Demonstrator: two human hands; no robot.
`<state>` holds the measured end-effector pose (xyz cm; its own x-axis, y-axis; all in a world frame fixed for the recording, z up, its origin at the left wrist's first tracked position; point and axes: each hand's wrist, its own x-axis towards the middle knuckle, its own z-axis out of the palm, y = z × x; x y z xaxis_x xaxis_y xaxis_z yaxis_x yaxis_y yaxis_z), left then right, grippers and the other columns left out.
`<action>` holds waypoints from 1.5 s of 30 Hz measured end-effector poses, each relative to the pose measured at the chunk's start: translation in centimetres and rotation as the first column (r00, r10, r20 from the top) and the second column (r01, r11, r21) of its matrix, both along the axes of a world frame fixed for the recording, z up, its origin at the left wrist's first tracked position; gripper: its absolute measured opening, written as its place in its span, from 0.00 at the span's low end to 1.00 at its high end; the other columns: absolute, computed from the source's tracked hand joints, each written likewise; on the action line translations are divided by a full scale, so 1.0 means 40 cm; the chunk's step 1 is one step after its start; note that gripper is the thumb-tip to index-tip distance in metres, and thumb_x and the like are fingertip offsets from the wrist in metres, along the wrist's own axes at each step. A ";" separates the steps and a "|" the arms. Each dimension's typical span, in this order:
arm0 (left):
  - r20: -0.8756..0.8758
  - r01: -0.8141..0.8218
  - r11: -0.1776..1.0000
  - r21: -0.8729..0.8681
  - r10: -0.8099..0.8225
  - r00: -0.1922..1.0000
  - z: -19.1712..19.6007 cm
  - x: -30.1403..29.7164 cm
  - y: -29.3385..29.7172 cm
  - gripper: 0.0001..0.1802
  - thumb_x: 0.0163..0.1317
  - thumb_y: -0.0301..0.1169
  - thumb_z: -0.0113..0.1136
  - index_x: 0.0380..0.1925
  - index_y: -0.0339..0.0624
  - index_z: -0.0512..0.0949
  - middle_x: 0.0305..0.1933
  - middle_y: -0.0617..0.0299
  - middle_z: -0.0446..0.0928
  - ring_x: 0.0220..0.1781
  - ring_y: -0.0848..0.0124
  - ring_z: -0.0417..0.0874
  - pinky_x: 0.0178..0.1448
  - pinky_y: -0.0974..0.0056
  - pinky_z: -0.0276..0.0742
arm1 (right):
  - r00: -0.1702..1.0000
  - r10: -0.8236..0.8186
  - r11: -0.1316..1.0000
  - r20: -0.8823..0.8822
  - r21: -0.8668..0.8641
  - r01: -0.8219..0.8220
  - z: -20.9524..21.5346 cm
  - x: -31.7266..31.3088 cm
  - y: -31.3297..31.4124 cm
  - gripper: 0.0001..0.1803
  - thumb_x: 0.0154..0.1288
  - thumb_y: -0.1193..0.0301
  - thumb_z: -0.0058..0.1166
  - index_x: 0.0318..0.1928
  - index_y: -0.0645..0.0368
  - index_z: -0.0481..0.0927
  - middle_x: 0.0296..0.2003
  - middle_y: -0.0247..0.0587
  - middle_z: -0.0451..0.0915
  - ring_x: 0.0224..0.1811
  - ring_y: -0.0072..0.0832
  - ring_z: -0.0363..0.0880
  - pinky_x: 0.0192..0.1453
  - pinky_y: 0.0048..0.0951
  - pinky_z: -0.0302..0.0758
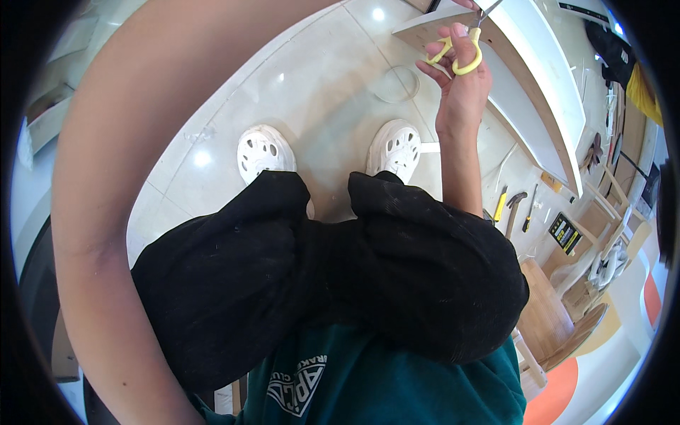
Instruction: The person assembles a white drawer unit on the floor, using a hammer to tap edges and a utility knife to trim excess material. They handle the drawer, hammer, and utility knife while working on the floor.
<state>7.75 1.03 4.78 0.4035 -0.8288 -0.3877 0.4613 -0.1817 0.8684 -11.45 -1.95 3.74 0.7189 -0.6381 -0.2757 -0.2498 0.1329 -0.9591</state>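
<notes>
A pair of scissors with yellow handles (pixel 468 65) is in my right hand (pixel 460 88), at the upper right. My thumb and fingers are in and around its loops, and its metal blades point up to the right, cut off by the top edge. Bare and large in view, my left arm arcs up the left side and leaves the picture at the top. Only fingertips, apparently of my left hand (pixel 466 3), show beside the blades; what they do is hidden. Next to the scissors stands a white panel (pixel 520 92) with a wood-coloured edge.
A see-through ring (pixel 397 84) lies on the tiled floor beyond my white shoes (pixel 394 147). To the right are a yellow knife (pixel 501 204), a hammer (pixel 516 207), a screwdriver (pixel 530 209), a black-and-yellow package (pixel 564 234) and wooden furniture (pixel 545 301).
</notes>
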 end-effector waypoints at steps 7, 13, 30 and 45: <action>0.030 0.003 1.000 0.014 -0.003 1.000 0.009 0.005 0.015 0.06 0.59 0.21 0.61 0.35 0.30 0.78 0.37 0.53 0.80 0.34 0.66 0.87 0.40 0.70 0.88 | 0.999 -0.031 0.999 0.011 -0.006 0.032 -0.009 0.003 0.006 0.23 0.69 0.53 0.58 0.46 0.63 0.82 0.31 0.37 0.80 0.35 0.22 0.80 0.40 0.30 0.86; 0.009 0.009 1.000 0.014 -0.009 1.000 0.010 0.010 0.026 0.07 0.60 0.22 0.62 0.37 0.29 0.78 0.37 0.54 0.80 0.36 0.68 0.87 0.42 0.71 0.88 | 0.998 -0.058 0.998 0.031 -0.023 0.059 -0.010 0.003 0.012 0.22 0.65 0.53 0.63 0.43 0.62 0.83 0.28 0.34 0.79 0.31 0.20 0.78 0.37 0.28 0.84; 0.028 0.078 0.997 0.006 -0.078 0.997 0.023 0.013 0.043 0.14 0.63 0.24 0.61 0.46 0.27 0.76 0.46 0.51 0.79 0.47 0.67 0.85 0.55 0.69 0.85 | 0.992 -0.117 0.993 -0.036 0.019 0.118 -0.017 0.009 0.019 0.21 0.66 0.54 0.65 0.41 0.62 0.81 0.28 0.30 0.78 0.28 0.15 0.76 0.30 0.18 0.74; 0.039 0.044 0.999 0.004 -0.044 0.998 0.034 0.002 0.049 0.09 0.65 0.22 0.60 0.43 0.26 0.77 0.44 0.52 0.79 0.46 0.67 0.85 0.55 0.68 0.85 | 0.997 -0.082 0.994 0.013 0.078 0.081 -0.032 0.002 0.009 0.18 0.67 0.56 0.66 0.40 0.61 0.83 0.26 0.30 0.80 0.27 0.15 0.77 0.30 0.18 0.74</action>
